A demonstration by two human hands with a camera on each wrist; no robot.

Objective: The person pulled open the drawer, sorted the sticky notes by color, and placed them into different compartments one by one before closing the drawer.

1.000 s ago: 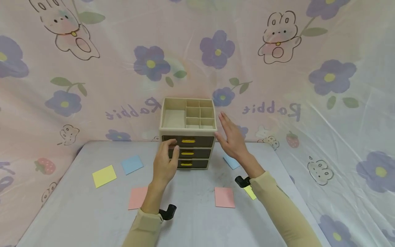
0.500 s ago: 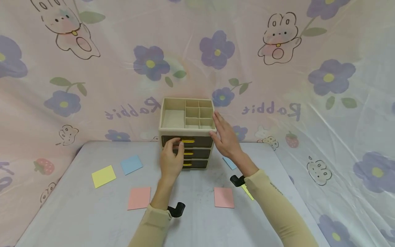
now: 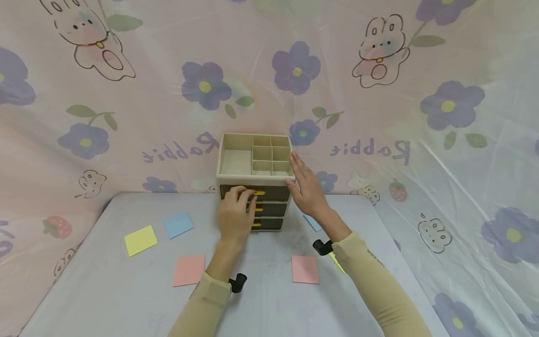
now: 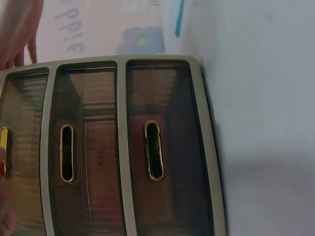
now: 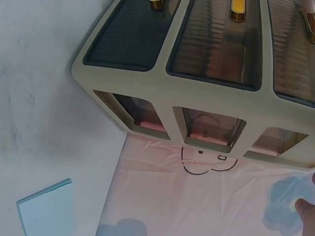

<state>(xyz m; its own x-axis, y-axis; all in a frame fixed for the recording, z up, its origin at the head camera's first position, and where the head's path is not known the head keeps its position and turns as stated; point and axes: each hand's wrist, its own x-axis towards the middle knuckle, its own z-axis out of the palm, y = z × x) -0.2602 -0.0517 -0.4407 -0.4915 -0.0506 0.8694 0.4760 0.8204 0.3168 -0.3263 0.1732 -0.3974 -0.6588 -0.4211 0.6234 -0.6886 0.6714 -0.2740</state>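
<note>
A cream desktop organizer [image 3: 255,178] stands at the back of the table, with an open divided tray on top and three dark see-through drawers below. My left hand [image 3: 236,216] is at the top drawer [image 3: 276,193], its fingers bent at the yellow handle [image 3: 260,193]. In the left wrist view, fingertips cover part of that handle [image 4: 4,137] at the left edge. My right hand [image 3: 309,191] lies with straight fingers along the organizer's right side, near the top rim. All three drawers sit flush in the frame.
Sticky notes lie on the white table [image 3: 269,299]: yellow [image 3: 141,240], blue [image 3: 178,224] and pink [image 3: 189,270] at left; pink [image 3: 305,269], blue [image 3: 313,223] and a partly hidden yellow [image 3: 336,262] at right. A patterned curtain [image 3: 252,37] hangs directly behind the organizer.
My left hand has moved right to the top drawer's handle, its fingers bending in. My right hand has moved left onto the organizer's side and stays there.
</note>
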